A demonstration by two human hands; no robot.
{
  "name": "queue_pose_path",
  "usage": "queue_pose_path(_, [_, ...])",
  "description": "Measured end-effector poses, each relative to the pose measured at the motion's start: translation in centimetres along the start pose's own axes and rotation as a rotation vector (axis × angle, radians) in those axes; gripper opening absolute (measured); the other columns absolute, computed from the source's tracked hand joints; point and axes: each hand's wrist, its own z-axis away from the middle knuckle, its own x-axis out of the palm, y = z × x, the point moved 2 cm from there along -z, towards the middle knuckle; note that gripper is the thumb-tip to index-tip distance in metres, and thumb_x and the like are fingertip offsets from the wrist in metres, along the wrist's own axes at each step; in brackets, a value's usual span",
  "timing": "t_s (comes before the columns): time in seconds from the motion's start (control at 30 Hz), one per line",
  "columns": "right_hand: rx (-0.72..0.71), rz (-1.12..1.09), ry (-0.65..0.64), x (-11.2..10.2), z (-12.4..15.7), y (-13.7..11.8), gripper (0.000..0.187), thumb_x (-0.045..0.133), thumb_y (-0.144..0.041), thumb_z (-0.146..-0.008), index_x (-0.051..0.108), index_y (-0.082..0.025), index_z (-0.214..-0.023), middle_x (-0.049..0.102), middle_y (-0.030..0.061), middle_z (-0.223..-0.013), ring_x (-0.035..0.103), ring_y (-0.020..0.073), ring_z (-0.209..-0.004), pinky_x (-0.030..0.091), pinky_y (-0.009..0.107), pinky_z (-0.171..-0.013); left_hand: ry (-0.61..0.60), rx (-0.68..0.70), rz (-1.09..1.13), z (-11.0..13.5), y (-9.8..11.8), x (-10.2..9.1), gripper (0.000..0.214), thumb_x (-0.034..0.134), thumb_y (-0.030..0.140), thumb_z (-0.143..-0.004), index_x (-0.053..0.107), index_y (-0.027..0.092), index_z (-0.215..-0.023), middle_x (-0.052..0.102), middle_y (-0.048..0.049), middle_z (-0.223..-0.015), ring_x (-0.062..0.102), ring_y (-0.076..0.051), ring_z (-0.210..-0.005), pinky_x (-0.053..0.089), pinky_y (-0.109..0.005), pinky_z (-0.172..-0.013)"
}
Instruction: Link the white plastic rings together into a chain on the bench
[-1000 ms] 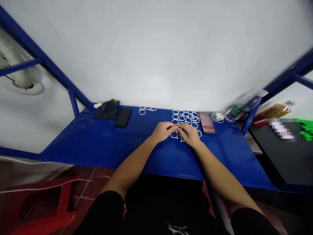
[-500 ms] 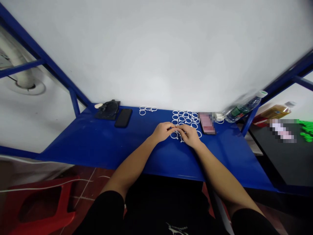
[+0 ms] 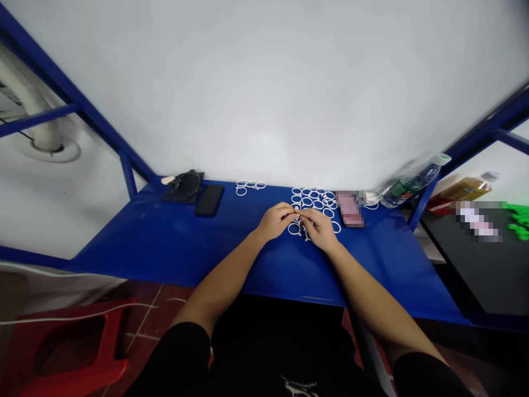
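Over a group of thin white rings on the blue table, my left hand and my right hand meet with their fingertips close together. Both hands are closed in a pinch. Whatever lies between the fingers is too small and covered to make out, though bits of white show there. A white ring lies just below the fingertips, and another ring is beyond my right hand. Several more, each with a small tab or knot, are laid in rows toward the wall, partly hidden by my hands.
At the back edge lies a smaller group of white rings. Left of it are a black phone and a crumpled black bag. A lit phone, a white cable and a leaning bottle are on the right. A red stool stands below left.
The fingertips have shifted very slightly up and to the left, still pinched together. The rings and other things lie as before.
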Motion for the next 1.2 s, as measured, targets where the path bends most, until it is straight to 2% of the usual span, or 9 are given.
queue_pose_path(0.2, [-0.062, 0.085, -0.056, 0.5, 0.0, -0.1, 0.044, 0.052, -0.025, -0.105, 0.059, -0.035, -0.147, 0.066, 0.0092, -0.118, 0.067, 0.0239, -0.106, 0.060, 0.043, -0.091, 0.028, -0.049, -0.069, -0.1, -0.8, -0.5, 0.022, 0.062, 0.031, -0.100, 0.074, 0.018, -0.114, 0.071, -0.0091, -0.119, 0.064, -0.010, -0.071, 0.056, -0.027, -0.071])
queue_pose_path(0.3, [-0.058, 0.128, -0.057, 0.7, 0.2, -0.4, 0.045, 0.054, -0.027, -0.104, 0.057, -0.033, -0.149, 0.066, 0.0107, -0.120, 0.067, 0.0256, -0.108, 0.061, 0.044, -0.090, 0.033, -0.094, -0.279, -1.3, -1.9, -1.6, 0.024, 0.060, 0.026, -0.100, 0.073, 0.019, -0.119, 0.071, -0.0089, -0.122, 0.067, -0.014, -0.082, 0.056, -0.030, -0.083])
queue_pose_path(0.43, [-0.058, 0.145, -0.084, 0.9, 0.4, -0.9, 0.036, 0.054, -0.027, -0.105, 0.064, -0.030, -0.139, 0.068, 0.0107, -0.120, 0.069, 0.0251, -0.103, 0.063, 0.042, -0.085, -0.087, -0.109, -0.583, -3.8, -4.3, -2.5, 0.028, 0.057, 0.022, -0.100, 0.073, 0.020, -0.123, 0.068, -0.0106, -0.127, 0.066, -0.024, -0.111, 0.051, -0.038, -0.098])
queue_pose_path(0.57, [-0.073, 0.145, -0.119, 0.9, 0.5, -1.0, 0.031, 0.055, -0.026, -0.104, 0.068, -0.028, -0.132, 0.071, 0.0102, -0.120, 0.071, 0.0243, -0.103, 0.062, 0.041, -0.087, -0.200, -0.128, -0.749, -6.0, -6.4, -1.4, 0.027, 0.057, 0.022, -0.099, 0.075, 0.018, -0.119, 0.064, -0.0144, -0.132, 0.061, -0.030, -0.120, 0.046, -0.045, -0.101])
queue_pose_path(0.7, [-0.077, 0.141, -0.109, 0.8, 0.5, -1.0, 0.027, 0.056, -0.025, -0.103, 0.069, -0.026, -0.127, 0.072, 0.0104, -0.118, 0.072, 0.0233, -0.102, 0.062, 0.039, -0.086, -0.283, -0.136, -0.723, -7.0, -7.8, 0.7, 0.026, 0.061, 0.025, -0.098, 0.075, 0.020, -0.119, 0.066, -0.0138, -0.130, 0.060, -0.031, -0.121, 0.044, -0.046, -0.103])
queue_pose_path(0.8, [-0.086, 0.132, -0.099, 0.7, 0.5, -1.1, 0.026, 0.056, -0.023, -0.103, 0.069, -0.025, -0.125, 0.073, 0.0095, -0.117, 0.072, 0.0221, -0.102, 0.062, 0.037, -0.086, -0.218, -0.135, -0.593, -7.2, -8.4, 1.5, 0.034, 0.064, 0.032, -0.097, 0.071, 0.023, -0.130, 0.067, -0.0109, -0.131, 0.061, -0.028, -0.121, 0.046, -0.042, -0.103])
queue_pose_path(0.93, [-0.089, 0.144, -0.125, 0.8, 0.5, -1.3, 0.026, 0.057, -0.022, -0.103, 0.070, -0.024, -0.124, 0.073, 0.0092, -0.114, 0.072, 0.0215, -0.100, 0.062, 0.036, -0.085, -0.022, -0.209, -0.541, -7.3, -9.2, 0.1, 0.032, 0.056, 0.030, -0.102, 0.071, 0.020, -0.128, 0.067, -0.0096, -0.128, 0.063, -0.023, -0.116, 0.047, -0.034, -0.104])
queue_pose_path(1.07, [-0.108, 0.142, -0.131, 0.9, 0.6, -1.2, 0.024, 0.057, -0.021, -0.103, 0.071, -0.024, -0.122, 0.074, 0.0093, -0.112, 0.072, 0.0219, -0.101, 0.061, 0.036, -0.086, 0.056, -0.381, -0.751, -7.2, -10.1, -2.9, 0.033, 0.059, 0.030, -0.098, 0.073, 0.021, -0.126, 0.064, -0.0122, -0.136, 0.055, -0.031, -0.124, 0.043, -0.043, -0.107])
queue_pose_path(1.2, [-0.111, 0.136, -0.137, 1.0, 0.6, -1.2, 0.022, 0.057, -0.019, -0.102, 0.073, -0.024, -0.117, 0.076, 0.0073, -0.107, 0.074, 0.0208, -0.096, 0.061, 0.035, -0.084, 0.072, -0.513, -0.916, -6.4, -11.1, -5.2, 0.035, 0.063, 0.039, -0.096, 0.074, 0.023, -0.125, 0.057, -0.0148, -0.146, 0.046, -0.037, -0.132, 0.036, -0.052, -0.108])
